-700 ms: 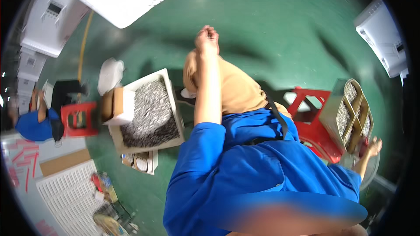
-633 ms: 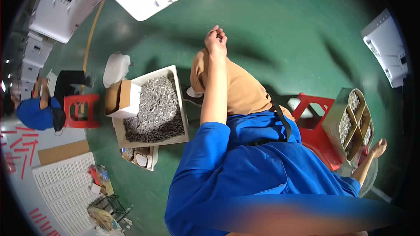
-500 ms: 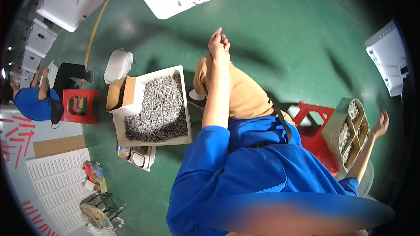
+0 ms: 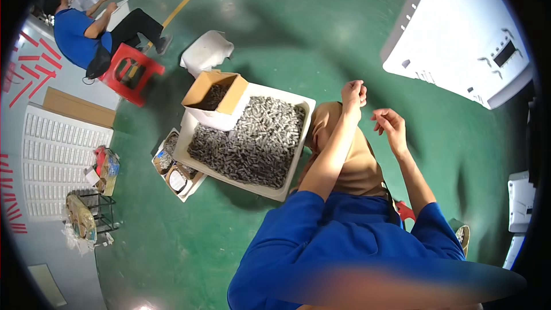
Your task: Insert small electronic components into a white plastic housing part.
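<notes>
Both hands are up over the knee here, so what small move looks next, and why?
Probably the left hand reaches down left to the tray of small metal parts. Both it and the right hand are raised, apparently empty, and the tray lies beside the knee.

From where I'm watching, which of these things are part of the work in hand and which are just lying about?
In use:
left hand, raised, fingers curled
right hand, fingers loosely open
white tray of small grey metal parts
cardboard box on the tray's corner

Lying about:
red stool
white appliance housing
small boxes beside tray
</notes>
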The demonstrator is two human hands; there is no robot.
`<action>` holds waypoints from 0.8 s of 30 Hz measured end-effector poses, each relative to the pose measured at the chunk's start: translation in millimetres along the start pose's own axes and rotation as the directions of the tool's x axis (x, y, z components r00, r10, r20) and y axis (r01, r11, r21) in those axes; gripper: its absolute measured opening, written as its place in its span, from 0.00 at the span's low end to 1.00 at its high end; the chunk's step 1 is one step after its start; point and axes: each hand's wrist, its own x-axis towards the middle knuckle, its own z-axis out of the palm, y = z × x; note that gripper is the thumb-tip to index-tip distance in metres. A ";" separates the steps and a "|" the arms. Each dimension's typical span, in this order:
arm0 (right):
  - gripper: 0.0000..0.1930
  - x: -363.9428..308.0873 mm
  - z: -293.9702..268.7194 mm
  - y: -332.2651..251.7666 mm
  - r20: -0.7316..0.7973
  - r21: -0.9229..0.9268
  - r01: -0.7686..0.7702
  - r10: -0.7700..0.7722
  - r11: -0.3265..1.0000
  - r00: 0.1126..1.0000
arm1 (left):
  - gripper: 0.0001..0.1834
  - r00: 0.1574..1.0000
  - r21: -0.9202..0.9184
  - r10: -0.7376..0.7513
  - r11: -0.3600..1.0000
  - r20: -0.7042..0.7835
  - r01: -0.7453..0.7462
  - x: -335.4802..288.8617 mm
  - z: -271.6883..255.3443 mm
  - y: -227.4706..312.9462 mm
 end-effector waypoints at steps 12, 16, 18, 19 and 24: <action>0.06 37.3 49.0 33.7 -0.151 0.301 -0.042 0.091 0.953 0.984 | 0.15 0.988 -0.051 0.141 0.989 0.064 -0.138 11.6 -10.8 2.9; 0.06 35.2 44.0 34.6 -0.179 0.369 -0.043 0.117 0.929 0.977 | 0.14 0.995 -0.027 0.102 0.994 0.013 -0.101 13.9 -7.7 -2.3; 0.07 33.5 35.2 35.7 -0.210 0.395 -0.051 0.144 0.917 0.967 | 0.12 0.987 0.028 0.156 0.988 -0.031 -0.155 14.1 -5.6 -5.7; 0.06 34.4 28.1 42.3 -0.232 0.404 -0.045 0.150 0.914 0.961 | 0.09 0.984 0.068 0.129 0.990 -0.124 -0.121 14.0 -2.2 -7.6; 0.07 52.5 13.0 33.1 -0.308 0.347 0.055 0.058 0.936 0.950 | 0.08 0.985 -0.033 0.110 0.993 -0.134 -0.115 17.3 -3.3 -10.8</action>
